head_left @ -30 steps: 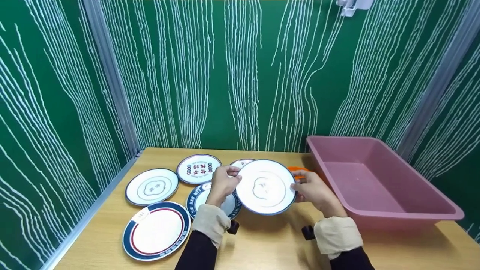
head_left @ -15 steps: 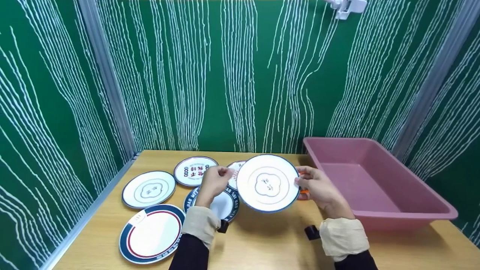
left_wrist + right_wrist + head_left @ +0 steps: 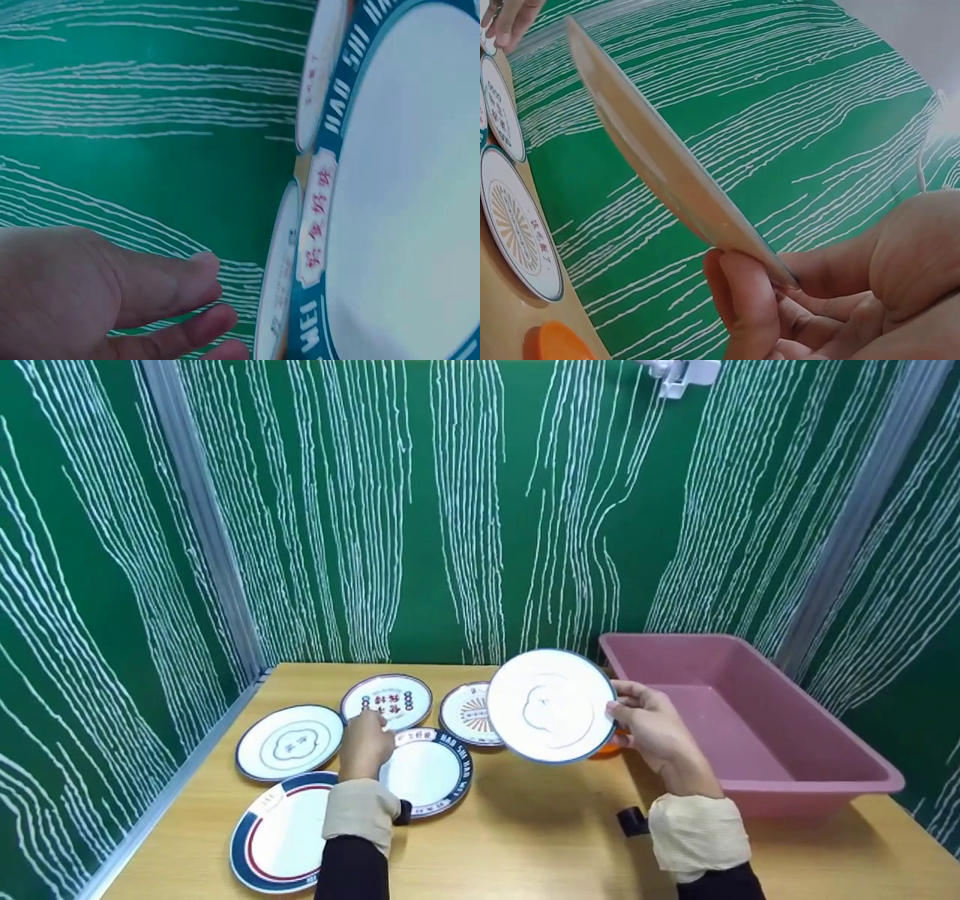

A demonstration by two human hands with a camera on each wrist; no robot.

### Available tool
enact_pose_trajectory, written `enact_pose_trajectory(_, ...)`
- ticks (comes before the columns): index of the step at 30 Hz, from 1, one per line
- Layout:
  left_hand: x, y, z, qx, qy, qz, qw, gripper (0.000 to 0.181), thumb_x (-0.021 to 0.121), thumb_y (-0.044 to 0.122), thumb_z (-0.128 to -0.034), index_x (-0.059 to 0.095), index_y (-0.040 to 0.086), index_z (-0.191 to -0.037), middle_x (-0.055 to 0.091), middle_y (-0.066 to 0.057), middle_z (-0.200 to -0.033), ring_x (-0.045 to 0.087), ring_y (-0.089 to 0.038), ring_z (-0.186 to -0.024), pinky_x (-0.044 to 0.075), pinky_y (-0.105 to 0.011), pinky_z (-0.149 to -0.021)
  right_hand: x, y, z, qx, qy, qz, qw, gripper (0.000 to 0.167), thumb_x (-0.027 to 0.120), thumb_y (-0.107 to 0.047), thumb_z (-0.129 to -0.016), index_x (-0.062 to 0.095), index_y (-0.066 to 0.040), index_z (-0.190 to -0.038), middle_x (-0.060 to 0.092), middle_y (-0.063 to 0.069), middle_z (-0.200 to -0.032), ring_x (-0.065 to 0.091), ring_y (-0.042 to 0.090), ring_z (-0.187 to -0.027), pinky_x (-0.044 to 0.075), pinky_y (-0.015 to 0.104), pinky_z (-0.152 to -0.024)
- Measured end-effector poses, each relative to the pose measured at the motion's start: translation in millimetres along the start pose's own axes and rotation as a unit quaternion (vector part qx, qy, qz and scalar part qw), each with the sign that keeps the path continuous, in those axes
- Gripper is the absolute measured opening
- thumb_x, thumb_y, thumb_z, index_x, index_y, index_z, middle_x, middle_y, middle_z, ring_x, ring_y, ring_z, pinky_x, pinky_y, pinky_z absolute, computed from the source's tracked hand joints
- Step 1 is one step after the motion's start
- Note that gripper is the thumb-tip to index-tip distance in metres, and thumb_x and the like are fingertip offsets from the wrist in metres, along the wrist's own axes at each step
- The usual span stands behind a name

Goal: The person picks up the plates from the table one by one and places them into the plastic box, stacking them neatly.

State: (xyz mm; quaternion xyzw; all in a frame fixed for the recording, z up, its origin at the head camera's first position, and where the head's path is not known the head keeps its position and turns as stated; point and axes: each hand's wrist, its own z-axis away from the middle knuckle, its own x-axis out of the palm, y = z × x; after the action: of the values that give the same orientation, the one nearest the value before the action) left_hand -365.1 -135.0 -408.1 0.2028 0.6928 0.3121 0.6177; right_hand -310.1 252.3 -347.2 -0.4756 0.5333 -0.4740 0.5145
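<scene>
My right hand (image 3: 660, 735) pinches the right edge of a white plate (image 3: 551, 709) with a thin blue rim, thumb on its upper face and fingers beneath. The plate is tilted in the air above the table, as the right wrist view also shows. My left hand (image 3: 366, 746) hovers over the plates on the left, holding nothing; in the left wrist view its thumb and fingers are loosely extended. Near it lie a dark-blue-rimmed plate with lettering (image 3: 427, 776) and a plate with red characters (image 3: 397, 697). The left hand and sleeve partly cover some plates.
Further left lie a white plate with a flower outline (image 3: 289, 742) and a blue-and-red-banded plate (image 3: 289, 836). A plate with a sunburst pattern (image 3: 472, 716) sits behind the held one. A pink basin (image 3: 817, 787) stands at right. An orange object (image 3: 562, 343) is partly hidden beside it.
My left hand has let go of the white plate and moved left over the other plates. The right hand holds the plate alone, slightly farther right and higher.
</scene>
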Motion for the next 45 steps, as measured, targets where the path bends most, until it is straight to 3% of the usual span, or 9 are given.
enact_pose_trajectory(5, -5.2, -11.9, -0.2, -0.025, 0.011, -0.031, 0.9992, 0.039, 0.058, -0.001, -0.0947, 0.060, -0.009, -0.133, 0.060, -0.031, -0.131, 0.058, -0.045, -0.121, 0.049, -0.054, -0.104, -5.0, -3.9, -5.4, 0.001, 0.010, -0.002, 1.0000, 0.047, 0.047, -0.007, -0.107, 0.036, 0.004, -0.151, 0.051, 0.012, -0.113, 0.056, 0.014, -0.080, 0.056, 0.024, -0.065)
enact_pose_trajectory(11, -9.0, -19.6, -0.6, -0.050, -0.013, -0.043, 0.9978, 0.030, 0.060, -0.001, -0.0946, 0.062, -0.011, -0.123, 0.064, -0.028, -0.118, 0.063, -0.039, -0.106, 0.053, -0.053, -0.095, -19.2, -10.1, -10.5, 0.009, 0.033, 0.011, 0.9994, 0.047, 0.045, -0.007, -0.106, 0.036, 0.003, -0.151, 0.048, 0.010, -0.111, 0.055, 0.013, -0.079, 0.056, 0.022, -0.065)
enact_pose_trajectory(18, -8.7, -31.6, -1.5, -0.048, -0.020, -0.055, 0.9971, 0.027, 0.056, -0.006, -0.0934, 0.062, -0.014, -0.118, 0.063, -0.031, -0.113, 0.059, -0.034, -0.094, 0.054, -0.051, -0.086, -45.9, -14.9, -13.9, 0.046, 0.058, 0.011, 0.9972, 0.052, 0.043, -0.010, -0.107, 0.029, 0.000, -0.157, 0.050, 0.010, -0.116, 0.057, 0.014, -0.084, 0.056, 0.022, -0.069)
enact_pose_trajectory(28, -9.0, -37.6, -2.2, -0.052, -0.038, -0.040, 0.9971, 0.031, 0.051, -0.010, -0.0930, 0.058, -0.017, -0.122, 0.060, -0.035, -0.121, 0.058, -0.036, -0.102, 0.052, -0.054, -0.099, -86.4, -10.2, -20.5, 0.089, 0.093, -0.059, 0.9900, 0.056, 0.042, -0.007, -0.107, 0.022, -0.002, -0.160, 0.058, 0.005, -0.099, 0.059, 0.012, -0.079, 0.057, 0.022, -0.063)
enact_pose_trajectory(37, -9.7, -35.9, -5.8, -0.049, -0.022, -0.039, 0.9978, 0.029, 0.054, -0.009, -0.0908, 0.060, -0.017, -0.118, 0.062, -0.033, -0.116, 0.058, -0.035, -0.098, 0.053, -0.051, -0.094, -116.6, 0.9, -23.5, 0.102, 0.116, -0.079, 0.9848, 0.059, 0.040, -0.009, -0.108, 0.016, -0.004, -0.161, 0.058, 0.005, -0.098, 0.062, 0.013, -0.077, 0.057, 0.023, -0.061)
enact_pose_trajectory(41, -8.9, -33.4, -6.1, -0.056, -0.025, -0.030, 0.9977, 0.030, 0.055, -0.010, -0.0916, 0.060, -0.015, -0.121, 0.062, -0.031, -0.116, 0.058, -0.035, -0.098, 0.053, -0.050, -0.094, -125.8, 7.9, -22.5, 0.122, 0.125, -0.106, 0.9788, 0.059, 0.037, -0.006, -0.107, 0.015, -0.004, -0.162, 0.060, 0.004, -0.093, 0.062, 0.014, -0.075, 0.057, 0.024, -0.060)
enact_pose_trajectory(45, -8.3, -30.4, -8.0, -0.054, -0.028, -0.031, 0.9977, 0.029, 0.056, -0.011, -0.0905, 0.061, -0.015, -0.119, 0.063, -0.028, -0.112, 0.058, -0.034, -0.097, 0.054, -0.049, -0.092, -131.5, 12.7, -23.7, 0.147, 0.164, -0.150, 0.9637, 0.051, 0.037, -0.002, -0.106, 0.026, -0.003, -0.156, 0.063, 0.004, -0.081, 0.063, 0.014, -0.068, 0.057, 0.024, -0.057)
